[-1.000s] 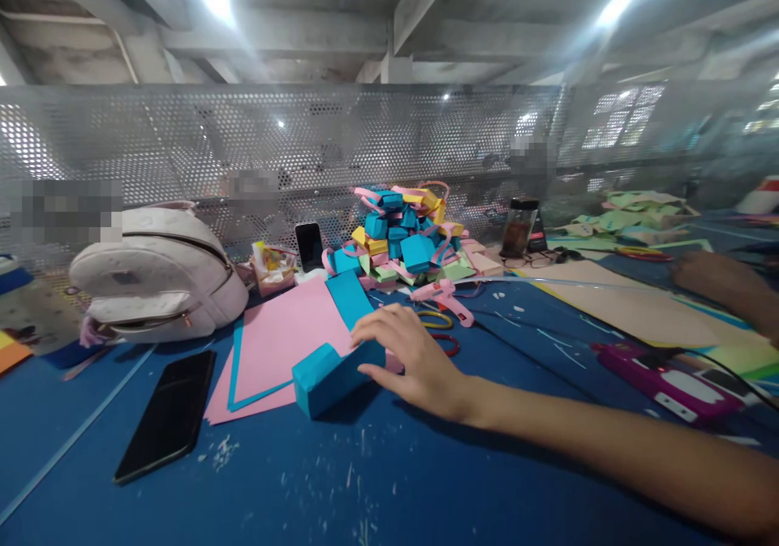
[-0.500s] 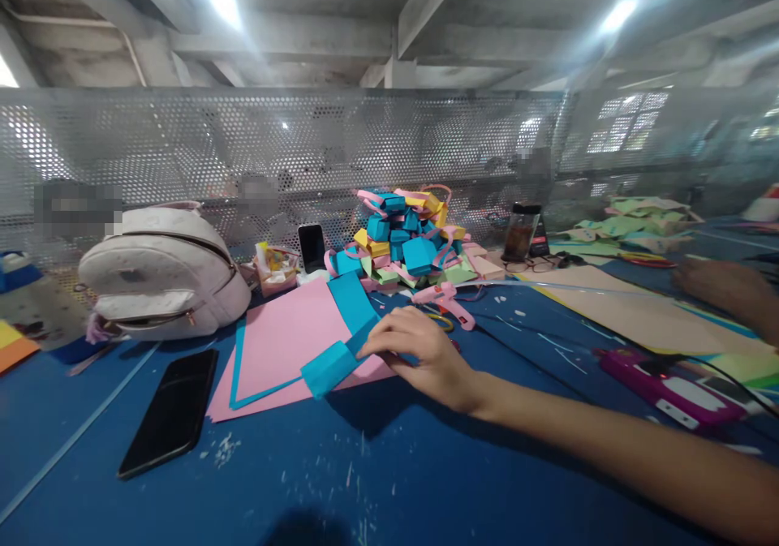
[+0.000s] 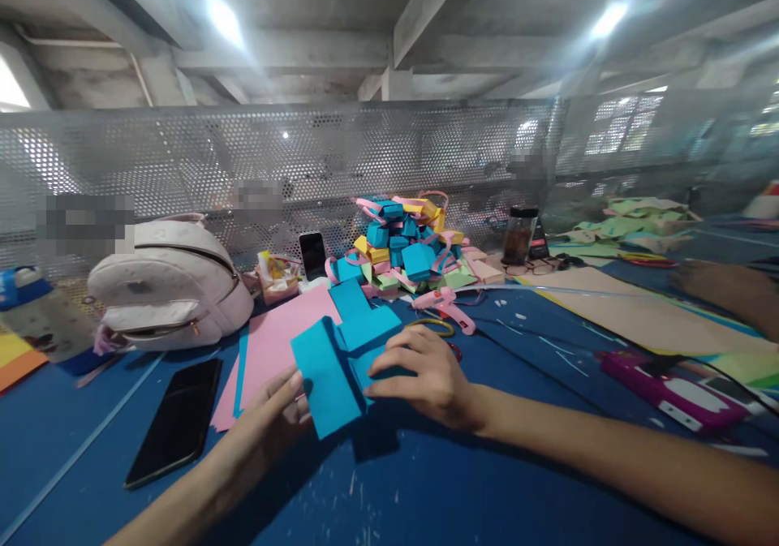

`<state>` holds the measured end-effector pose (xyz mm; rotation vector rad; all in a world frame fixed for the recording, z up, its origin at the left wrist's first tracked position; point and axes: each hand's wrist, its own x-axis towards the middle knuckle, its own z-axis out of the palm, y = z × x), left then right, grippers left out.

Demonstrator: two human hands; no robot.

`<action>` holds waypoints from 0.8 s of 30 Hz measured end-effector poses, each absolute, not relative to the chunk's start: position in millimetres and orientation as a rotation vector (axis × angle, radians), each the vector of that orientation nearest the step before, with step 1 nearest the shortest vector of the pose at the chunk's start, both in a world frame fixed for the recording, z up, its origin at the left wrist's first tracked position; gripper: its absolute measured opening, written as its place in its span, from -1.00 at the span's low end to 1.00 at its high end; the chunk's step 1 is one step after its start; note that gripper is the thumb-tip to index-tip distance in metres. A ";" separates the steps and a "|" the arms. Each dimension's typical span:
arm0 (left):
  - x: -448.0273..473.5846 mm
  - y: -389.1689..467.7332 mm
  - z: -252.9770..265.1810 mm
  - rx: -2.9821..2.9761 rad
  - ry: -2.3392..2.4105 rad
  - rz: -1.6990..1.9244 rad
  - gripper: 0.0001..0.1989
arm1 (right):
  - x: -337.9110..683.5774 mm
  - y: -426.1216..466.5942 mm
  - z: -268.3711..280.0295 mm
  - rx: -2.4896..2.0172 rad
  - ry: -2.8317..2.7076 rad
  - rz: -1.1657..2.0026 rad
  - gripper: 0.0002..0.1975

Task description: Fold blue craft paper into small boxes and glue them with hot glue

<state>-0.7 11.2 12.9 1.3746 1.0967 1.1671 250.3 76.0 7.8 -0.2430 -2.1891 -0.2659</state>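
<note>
A creased blue paper cutout (image 3: 329,384) is raised above the table, its panels bent along fold lines. My left hand (image 3: 283,408) grips its left edge, thumb in front and the other fingers partly hidden behind. On the opposite side, my right hand (image 3: 419,376) has its fingers closed on the paper. Behind the cutout lie pink paper sheets (image 3: 273,327), with a blue edge showing along their left. Just beyond my right hand rests a pink glue gun (image 3: 444,307). Farther back rises a heap of blue, yellow and pink folded paper boxes (image 3: 402,242).
A black phone (image 3: 176,420) and a white backpack (image 3: 174,282) are on the left. At right sit a magenta power strip (image 3: 669,392) and large beige sheets (image 3: 633,311). Another person's hand (image 3: 718,286) is blurred at far right. A perforated metal screen (image 3: 341,148) stands behind.
My left hand has come into view and taken the cutout's left edge. The blue cutout has been lifted and turned, its panels now facing me. My right hand has shifted slightly.
</note>
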 end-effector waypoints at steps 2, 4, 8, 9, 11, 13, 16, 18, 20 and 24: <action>-1.7 21.2 14.4 1.209 1.025 1.157 -0.55 | 251.5 83.0 2.2 -0.290 -2.227 -0.261 -0.75; -0.5 28.5 12.6 1.144 1.034 1.180 -0.62 | 251.8 89.0 -1.9 -0.328 -2.283 -0.268 -0.76; 3.8 34.8 9.2 1.195 1.093 1.210 -0.66 | 248.8 94.9 -8.6 -0.418 -2.403 -0.226 -0.81; 3.7 35.9 8.9 1.231 1.115 1.222 -0.65 | 247.6 95.2 -10.4 -0.429 -2.427 -0.192 -0.82; 0.9 38.8 8.0 1.327 1.167 1.255 -0.62 | 244.8 94.4 -13.7 -0.426 -2.435 -0.113 -0.83; -4.8 41.8 5.2 1.449 1.223 1.294 -0.61 | 241.7 92.1 -14.0 -0.402 -2.373 -0.039 -0.88; -14.9 43.4 -2.3 1.680 1.311 1.348 -0.65 | 235.2 88.2 -4.2 -0.399 -2.213 0.047 -0.88; -19.3 41.4 -7.3 1.868 1.346 1.352 -0.67 | 229.4 87.5 7.8 -0.431 -2.152 0.082 -0.81; -20.8 38.0 -10.8 2.009 1.345 1.329 -0.66 | 222.7 89.3 19.7 -0.454 -2.161 0.111 -0.67; -18.2 32.5 -12.8 2.100 1.324 1.338 -0.65 | 209.2 96.2 30.3 -0.439 -2.212 0.234 -0.70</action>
